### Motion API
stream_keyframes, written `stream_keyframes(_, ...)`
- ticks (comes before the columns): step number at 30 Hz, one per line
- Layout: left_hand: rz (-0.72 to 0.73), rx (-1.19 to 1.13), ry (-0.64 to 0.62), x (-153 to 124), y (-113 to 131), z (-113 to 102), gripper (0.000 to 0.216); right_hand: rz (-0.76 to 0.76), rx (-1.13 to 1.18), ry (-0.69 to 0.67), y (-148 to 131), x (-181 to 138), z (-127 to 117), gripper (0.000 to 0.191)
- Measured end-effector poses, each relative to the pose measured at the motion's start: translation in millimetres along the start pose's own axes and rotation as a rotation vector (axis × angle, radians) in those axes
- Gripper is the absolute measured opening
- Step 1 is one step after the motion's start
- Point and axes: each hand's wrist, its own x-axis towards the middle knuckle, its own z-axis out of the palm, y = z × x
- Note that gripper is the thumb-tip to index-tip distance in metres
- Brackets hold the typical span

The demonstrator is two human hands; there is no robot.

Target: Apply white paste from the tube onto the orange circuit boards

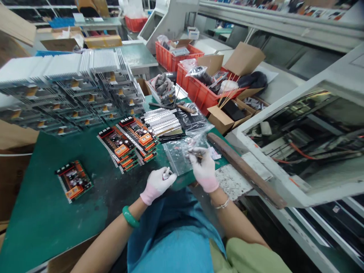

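Note:
My left hand (158,182), in a white glove with a pink cuff, is closed around a small silvery thing (166,173) with a pale tip. Its exact kind is unclear. Gloved the same way, my right hand (204,170) has its fingers curled over thin brownish pieces too small to name, just above a clear plastic bag (179,155). Left of the hands, circuit boards (121,146) with orange and black parts lie in two overlapping stacks. A single circuit board (74,180) rests apart on the green table (36,212).
Finned metal heat sinks (68,91) are piled high at the back left. Behind the bag lie metal strips (163,121). A long brown bar (244,167) borders the right side, beside a machine frame (284,113). Red crates (193,89) and an open cardboard box (224,117) stand behind.

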Motion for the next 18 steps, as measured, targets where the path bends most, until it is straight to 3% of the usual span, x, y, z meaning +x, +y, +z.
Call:
stream_keyframes(3,0.027,0.017,-0.069,2,-1,-6,0.022,-0.027,-0.481,-0.158,7,42,-28,0.022)
stream_keyframes(5,0.057,0.009,-0.129,4,-4,-10,0.022,-0.104,-0.780,-0.335,10,65,-36,0.029)
stream_keyframes(7,0.079,-0.020,-0.185,5,-5,-14,0.021,-0.197,-0.947,-0.514,11,82,-32,0.035)
stream_keyframes(9,0.082,-0.034,-0.198,5,-4,-16,0.022,-0.268,-0.982,-0.604,10,93,-22,0.037)
stream_keyframes(12,0.074,-0.005,-0.154,4,0,-19,0.025,-0.309,-0.954,-0.552,6,100,-12,0.032)
stream_keyframes(14,0.075,0.016,-0.131,3,3,-20,0.026,-0.302,-0.954,-0.461,2,98,-19,0.027)
stream_keyframes(18,0.028,0.090,-0.119,7,5,-21,0.032,-0.239,-0.984,-0.278,0,83,-78,0.015)
